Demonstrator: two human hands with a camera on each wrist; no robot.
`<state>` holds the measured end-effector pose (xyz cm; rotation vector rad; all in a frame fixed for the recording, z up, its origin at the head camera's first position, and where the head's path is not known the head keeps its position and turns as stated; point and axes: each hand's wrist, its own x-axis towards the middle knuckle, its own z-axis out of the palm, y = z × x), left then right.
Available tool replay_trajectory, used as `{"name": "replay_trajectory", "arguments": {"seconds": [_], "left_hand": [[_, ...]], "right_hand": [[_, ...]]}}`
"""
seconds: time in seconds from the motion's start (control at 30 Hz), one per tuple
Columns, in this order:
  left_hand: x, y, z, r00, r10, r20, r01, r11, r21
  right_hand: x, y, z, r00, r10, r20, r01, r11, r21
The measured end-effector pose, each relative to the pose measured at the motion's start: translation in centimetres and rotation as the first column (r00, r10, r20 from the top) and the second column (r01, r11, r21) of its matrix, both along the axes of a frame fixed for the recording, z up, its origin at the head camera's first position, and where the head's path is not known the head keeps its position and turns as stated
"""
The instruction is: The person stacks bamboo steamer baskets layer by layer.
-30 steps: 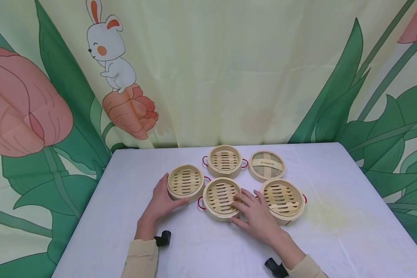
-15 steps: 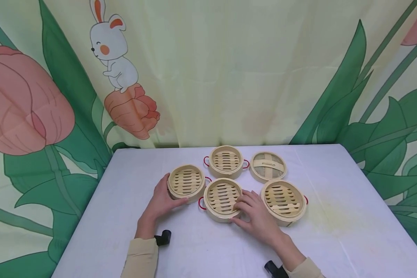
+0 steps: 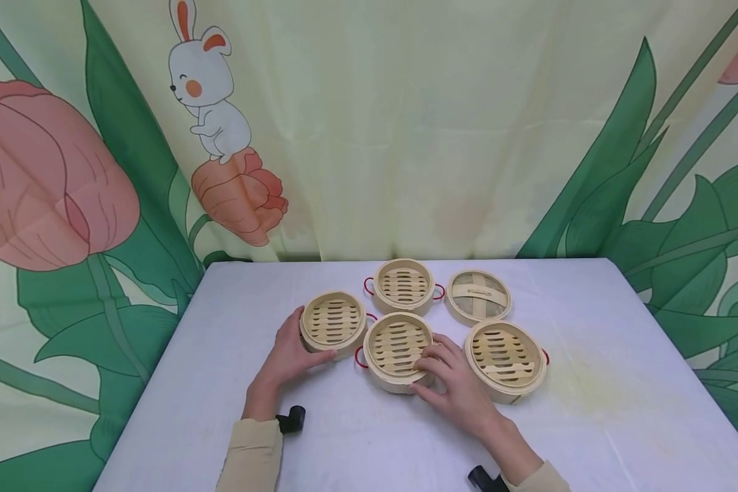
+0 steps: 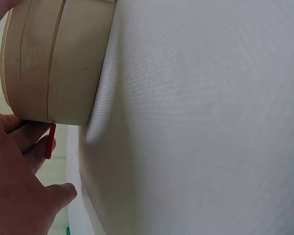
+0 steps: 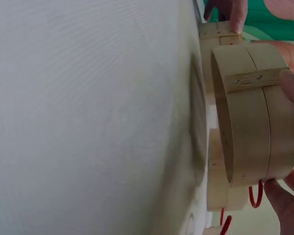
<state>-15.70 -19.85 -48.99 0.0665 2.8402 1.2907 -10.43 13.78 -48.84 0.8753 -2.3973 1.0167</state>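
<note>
The left bamboo steamer [image 3: 334, 322] is partly hiding the left grip [image 3: 291, 354] holding it; the right grip [image 3: 458, 386], curling closer than earlier, is pinching the near-centre steamer [image 3: 393, 350] just above the worktop [image 3: 357, 444].

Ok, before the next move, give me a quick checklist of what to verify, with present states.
1. Left hand gripping the left basket: ok, it holds the outer side.
2. Right hand gripping the front middle basket: ok.
3. Front middle basket off the tablecloth: ok, the right wrist view shows its raised underside.
4. Left and front middle baskets apart: cannot tell, they meet edge to edge in the head view.
5. Right hand clear of the right basket: cannot tell, they lie very close.
6. A hand free for the lid: not ok, each holds a basket.
</note>
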Motion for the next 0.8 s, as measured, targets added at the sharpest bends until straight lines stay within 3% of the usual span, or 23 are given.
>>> {"name": "replay_trajectory", "arguments": {"seconds": [0.23, 0.8], "left_hand": [[-0.2, -0.1, -0.3, 1.0, -0.006, -0.011, 0.006, 1.0, 0.003], [-0.1, -0.2, -0.4, 0.999, -0.007, -0.035, 0.007, 1.0, -0.009]], "right_hand": [[-0.2, -0.2, 1.1, 0.996, 0.017, -0.093, -0.023, 0.998, -0.057], [-1.6, -2.7, 2.7, 0.992, -0.027, -0.126, 0.008, 0.989, -0.151]]}}
